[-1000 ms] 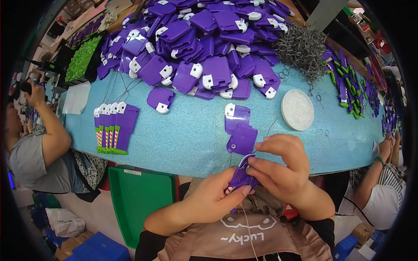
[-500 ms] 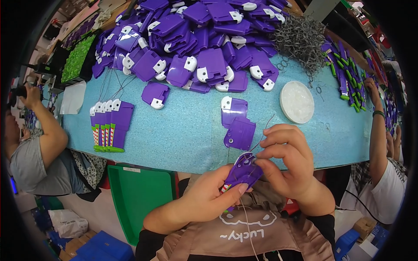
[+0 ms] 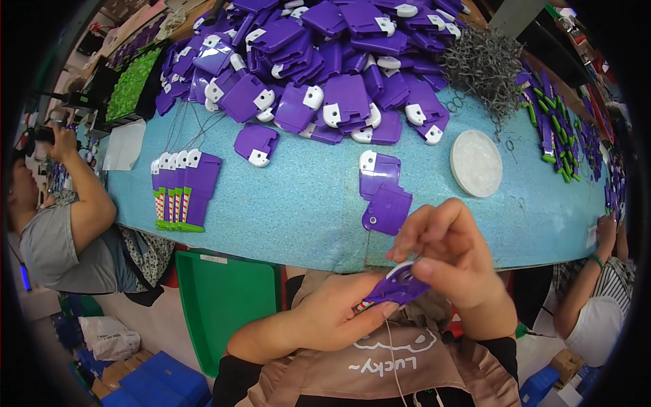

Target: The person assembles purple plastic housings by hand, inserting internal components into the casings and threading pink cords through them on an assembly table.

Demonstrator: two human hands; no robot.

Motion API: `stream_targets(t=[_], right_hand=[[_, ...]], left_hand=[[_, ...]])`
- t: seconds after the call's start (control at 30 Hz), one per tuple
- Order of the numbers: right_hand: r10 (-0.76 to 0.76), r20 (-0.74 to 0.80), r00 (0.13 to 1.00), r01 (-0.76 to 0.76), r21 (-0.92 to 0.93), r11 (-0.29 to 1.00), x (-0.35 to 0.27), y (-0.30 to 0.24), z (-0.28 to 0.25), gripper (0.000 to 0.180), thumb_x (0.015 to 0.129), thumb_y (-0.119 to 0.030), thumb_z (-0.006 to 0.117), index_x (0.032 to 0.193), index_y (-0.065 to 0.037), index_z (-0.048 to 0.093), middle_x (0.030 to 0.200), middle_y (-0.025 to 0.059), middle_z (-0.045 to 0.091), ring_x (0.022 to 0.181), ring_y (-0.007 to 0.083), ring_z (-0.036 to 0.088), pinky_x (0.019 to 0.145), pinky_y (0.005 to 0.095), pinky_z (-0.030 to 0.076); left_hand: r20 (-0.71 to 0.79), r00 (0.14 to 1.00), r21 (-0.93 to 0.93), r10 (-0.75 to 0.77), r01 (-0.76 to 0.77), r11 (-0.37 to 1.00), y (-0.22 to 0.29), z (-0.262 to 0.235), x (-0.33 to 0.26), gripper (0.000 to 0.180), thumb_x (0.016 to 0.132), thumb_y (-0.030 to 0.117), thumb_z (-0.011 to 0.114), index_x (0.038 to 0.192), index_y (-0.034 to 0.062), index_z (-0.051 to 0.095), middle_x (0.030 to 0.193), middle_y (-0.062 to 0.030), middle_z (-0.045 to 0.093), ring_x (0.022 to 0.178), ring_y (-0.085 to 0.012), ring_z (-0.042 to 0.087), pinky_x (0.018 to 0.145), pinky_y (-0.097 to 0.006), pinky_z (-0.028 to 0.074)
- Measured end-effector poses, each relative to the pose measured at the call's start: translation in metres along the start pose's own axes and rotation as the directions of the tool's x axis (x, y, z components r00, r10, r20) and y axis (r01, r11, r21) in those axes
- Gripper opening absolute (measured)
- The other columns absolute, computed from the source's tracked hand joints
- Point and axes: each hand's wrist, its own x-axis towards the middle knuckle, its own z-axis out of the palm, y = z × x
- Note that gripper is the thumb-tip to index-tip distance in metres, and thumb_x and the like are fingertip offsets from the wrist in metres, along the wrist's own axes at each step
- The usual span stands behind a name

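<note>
My left hand point(image 3: 332, 312) grips a purple plastic part point(image 3: 401, 287) with a white edge, held just off the table's near edge. A red-and-white striped strip shows beside its fingers. My right hand point(image 3: 458, 258) is bent over the part's far end, thumb against it and fingers curled; whatever is between the fingertips is hidden. A thin pale cord point(image 3: 395, 353) hangs below the part over the apron. On the table beyond my hands lie two overlapping purple pieces, one with a white corner point(image 3: 378, 175) and one plain point(image 3: 390, 207).
A heap of purple-and-white parts point(image 3: 291, 102) fills the far side, with tangled grey rings point(image 3: 483, 68) beside it. At right stands a round white dish point(image 3: 476, 163). Striped, green-ended parts point(image 3: 183, 193) lie at left, above a green bin point(image 3: 230, 305). Co-workers sit on both sides.
The thin dark strand that rose from the part beside my right fingers no longer shows. My right fingers have curled in closer over the part. The whole view has shifted slightly.
</note>
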Motion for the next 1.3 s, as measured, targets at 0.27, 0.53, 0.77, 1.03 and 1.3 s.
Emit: stream_targets(t=[0.27, 0.53, 0.77, 1.03, 1.3], right_hand=[[-0.016, 0.132, 0.991, 0.132, -0.991, -0.017, 0.008, 0.004, -0.001, 0.052, 0.077, -0.018, 0.063, 0.121, -0.001, 0.041, 0.126, 0.0153, 0.043, 0.112, 0.0282, 0.047, 0.094, 0.0419, 0.034], [-0.187, 0.101, 0.977, 0.153, -0.946, 0.286, -0.029, 0.000, -0.012, 0.032, 0.066, 0.000, 0.062, 0.098, -0.003, 0.060, 0.095, 0.0106, 0.061, 0.087, 0.0224, 0.059, 0.072, 0.0306, 0.044], [-0.383, 0.025, 0.923, 0.237, -0.821, 0.518, 0.002, 0.002, 0.012, 0.028, 0.067, -0.002, 0.067, 0.095, -0.002, 0.062, 0.104, 0.0151, 0.053, 0.098, 0.0296, 0.050, 0.084, 0.0372, 0.040], [-0.416, -0.013, 0.909, 0.258, -0.767, 0.588, -0.001, 0.012, 0.014, 0.027, 0.070, -0.002, 0.066, 0.096, 0.001, 0.061, 0.102, 0.0162, 0.055, 0.094, 0.0273, 0.055, 0.079, 0.0344, 0.044], [-0.391, 0.038, 0.920, 0.289, -0.740, 0.608, 0.000, 0.012, 0.019, 0.026, 0.074, -0.004, 0.065, 0.099, -0.001, 0.059, 0.105, 0.0196, 0.060, 0.089, 0.0304, 0.061, 0.077, 0.0358, 0.047]], left_hand=[[-0.391, 0.916, -0.396, -0.087, -0.082, 0.915, -0.004, -0.013, -0.021, 0.025, 0.089, 0.007, 0.049, 0.112, -0.0016, 0.046, 0.096, -0.0119, 0.061, 0.070, -0.0108, 0.058, 0.064, -0.023, 0.049], [-0.411, 0.910, -0.423, -0.046, -0.146, 0.894, -0.007, -0.016, -0.015, 0.031, 0.087, 0.003, 0.047, 0.117, -0.0019, 0.037, 0.099, -0.0134, 0.060, 0.074, -0.0121, 0.059, 0.066, -0.026, 0.050], [-0.216, 0.968, -0.084, 0.127, -0.149, 0.985, -0.017, 0.004, -0.003, 0.048, 0.081, 0.000, 0.044, 0.127, -0.0048, 0.031, 0.095, -0.0102, 0.053, 0.078, -0.0156, 0.052, 0.071, -0.028, 0.044], [-0.302, 0.947, 0.005, 0.114, -0.118, 0.993, -0.008, 0.007, -0.005, 0.041, 0.085, 0.013, 0.055, 0.118, -0.0054, 0.042, 0.098, -0.0156, 0.056, 0.084, -0.0213, 0.057, 0.073, -0.030, 0.045], [-0.360, 0.911, 0.211, 0.203, -0.132, 0.968, -0.015, 0.003, -0.012, 0.040, 0.084, 0.021, 0.061, 0.113, -0.0034, 0.048, 0.087, -0.0115, 0.063, 0.070, -0.0215, 0.062, 0.062, -0.025, 0.047]])
